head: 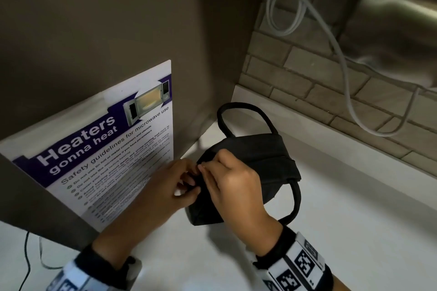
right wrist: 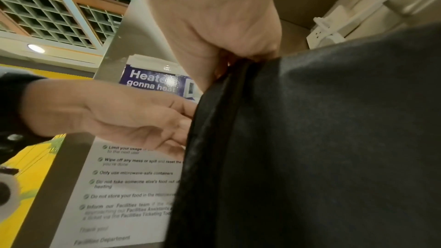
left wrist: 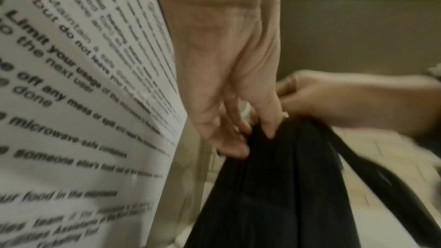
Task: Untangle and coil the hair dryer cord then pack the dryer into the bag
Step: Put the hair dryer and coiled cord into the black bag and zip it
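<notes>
On the white counter (head: pixel 354 231), in the head view, a black bag (head: pixel 255 163) lies in the corner below a brick-patterned wall, one loop handle standing up at its far side and another curving out at its near right. Both hands meet at the bag's left end: the left hand (head: pixel 163 186) pinches the fabric edge with its fingertips, and the right hand (head: pixel 234 184) comes over the top with its fingers curled onto the same edge. A microwave safety poster (head: pixel 113 153) leans just left of the hands, and a white cable (head: pixel 331 54) loops down the wall on the far right, beside a steel appliance (head: pixel 402 19). The hair dryer and its cord do not show in any view. From the left wrist, the left hand (left wrist: pixel 229 90) has its fingertips closed on a bunched fold of the bag (left wrist: pixel 281 186), with the right hand (left wrist: pixel 346 99) gripping the cloth just right of it; the poster (left wrist: pixel 83 101) fills the left side. From the right wrist, the right hand (right wrist: pixel 222 31) clamps the bag's (right wrist: pixel 322 148) upper edge along a dark seam, while the left hand (right wrist: pixel 124 118) reaches in from the left with its fingers against the fabric, the poster (right wrist: pixel 133 186) behind it.
</notes>
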`<state>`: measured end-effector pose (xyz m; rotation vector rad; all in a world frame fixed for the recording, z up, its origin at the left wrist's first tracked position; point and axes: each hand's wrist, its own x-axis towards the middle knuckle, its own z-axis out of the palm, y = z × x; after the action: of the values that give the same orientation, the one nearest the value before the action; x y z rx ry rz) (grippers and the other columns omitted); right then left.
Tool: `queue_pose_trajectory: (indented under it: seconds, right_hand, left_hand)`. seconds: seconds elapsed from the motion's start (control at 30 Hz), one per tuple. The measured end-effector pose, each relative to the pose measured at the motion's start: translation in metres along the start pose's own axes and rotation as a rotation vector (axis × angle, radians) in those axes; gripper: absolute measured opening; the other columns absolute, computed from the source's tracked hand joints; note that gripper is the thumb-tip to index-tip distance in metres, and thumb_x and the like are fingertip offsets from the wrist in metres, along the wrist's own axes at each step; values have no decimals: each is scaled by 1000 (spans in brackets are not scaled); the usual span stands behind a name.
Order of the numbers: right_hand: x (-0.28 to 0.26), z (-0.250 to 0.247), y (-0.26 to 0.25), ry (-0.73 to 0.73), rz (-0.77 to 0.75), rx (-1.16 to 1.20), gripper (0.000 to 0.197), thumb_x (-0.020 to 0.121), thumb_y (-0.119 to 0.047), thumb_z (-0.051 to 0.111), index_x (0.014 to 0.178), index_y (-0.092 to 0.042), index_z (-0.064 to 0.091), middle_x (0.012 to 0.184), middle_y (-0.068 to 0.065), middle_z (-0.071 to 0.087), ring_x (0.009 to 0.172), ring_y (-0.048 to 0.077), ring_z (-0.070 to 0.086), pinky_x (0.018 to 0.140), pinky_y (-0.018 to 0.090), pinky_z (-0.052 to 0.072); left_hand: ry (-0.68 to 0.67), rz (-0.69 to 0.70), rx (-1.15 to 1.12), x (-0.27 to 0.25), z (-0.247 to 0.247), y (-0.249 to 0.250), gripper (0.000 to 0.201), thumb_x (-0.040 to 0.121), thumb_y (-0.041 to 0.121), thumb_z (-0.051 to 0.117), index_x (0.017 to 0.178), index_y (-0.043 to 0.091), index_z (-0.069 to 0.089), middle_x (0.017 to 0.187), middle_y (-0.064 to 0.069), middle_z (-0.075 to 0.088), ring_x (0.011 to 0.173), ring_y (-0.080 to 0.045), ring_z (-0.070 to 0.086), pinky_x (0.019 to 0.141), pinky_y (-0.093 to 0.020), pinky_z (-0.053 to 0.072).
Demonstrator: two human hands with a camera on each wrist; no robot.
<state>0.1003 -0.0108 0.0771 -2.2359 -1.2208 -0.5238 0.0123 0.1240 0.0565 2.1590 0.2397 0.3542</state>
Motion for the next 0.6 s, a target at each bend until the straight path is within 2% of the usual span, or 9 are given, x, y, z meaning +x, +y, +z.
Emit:
queue_pose_trajectory:
  seconds: [0.1, 0.17, 0.27, 0.33, 0.37, 0.43, 0.47, 0.57, 0.6]
  right_hand:
    - [-5, 1, -11, 52, -83, -71, 26, 79, -4, 68, 57, -9, 55, 59, 2, 46, 49, 14, 38, 45, 24, 26]
    - [-5, -5, -6, 91, -115, -75, 27, 83, -6, 66, 58, -9, 56, 59, 3, 47, 49, 16, 40, 44, 26, 30]
    - [1, -22, 12, 129, -23, -35, 29, 92, -16, 60, 65, -7, 62, 67, 3, 53, 52, 18, 48, 47, 31, 41]
    - [4, -28, 19, 112, 23, -6, 27, 94, -21, 59, 71, -8, 66, 72, 2, 57, 55, 17, 53, 49, 32, 45]
    - [4, -26, 19, 99, 21, -1, 26, 94, -21, 59, 72, -8, 67, 72, 2, 57, 55, 17, 53, 49, 32, 46]
    - [0, -20, 13, 84, -4, -1, 25, 92, -17, 60, 70, -8, 66, 70, 2, 56, 53, 17, 51, 47, 32, 44]
    - [-3, -17, 11, 78, -18, -4, 24, 91, -15, 61, 68, -8, 65, 69, 3, 55, 52, 17, 50, 46, 32, 43]
    - [-7, -15, 11, 83, -70, -36, 23, 87, -8, 64, 64, -8, 63, 65, 3, 53, 49, 16, 46, 44, 31, 41]
    - [-8, -15, 12, 89, -84, -48, 25, 88, -9, 64, 63, -8, 62, 65, 3, 53, 49, 16, 45, 44, 31, 41]
  left_hand:
    - [106, 27, 151, 2, 16, -1, 29, 71, 10, 73, 80, 29, 52, 70, 16, 53, 81, -1, 56, 58, -7, 42]
    - [111, 13, 192, 2, 19, -2, 31, 73, 10, 72, 75, 30, 48, 64, 15, 49, 75, 0, 54, 55, -9, 39]
    - [139, -31, 140, 1, 14, -5, 31, 75, 2, 71, 77, 27, 54, 69, 14, 57, 76, 6, 57, 60, -4, 42]
    - [195, 6, 68, 2, 11, -1, 28, 77, 4, 71, 82, 27, 57, 76, 14, 61, 81, 1, 60, 63, -4, 44]
    - [199, 42, 39, 4, 12, 3, 24, 77, 10, 72, 87, 27, 58, 80, 14, 62, 82, -3, 61, 64, -5, 45]
    - [131, 93, 63, 9, 17, 13, 22, 75, 30, 66, 94, 29, 56, 87, 14, 58, 81, -6, 59, 68, -11, 45]
    - [96, 104, 110, 12, 21, 15, 23, 73, 33, 61, 95, 29, 55, 88, 15, 55, 78, -5, 57, 67, -14, 43]
    - [69, 96, 213, 17, 27, 16, 18, 74, 16, 64, 92, 18, 58, 78, 15, 45, 64, 0, 45, 59, -17, 33]
    - [68, 102, 234, 17, 28, 17, 13, 74, 17, 62, 86, 19, 56, 73, 18, 41, 59, 1, 42, 57, -17, 30]
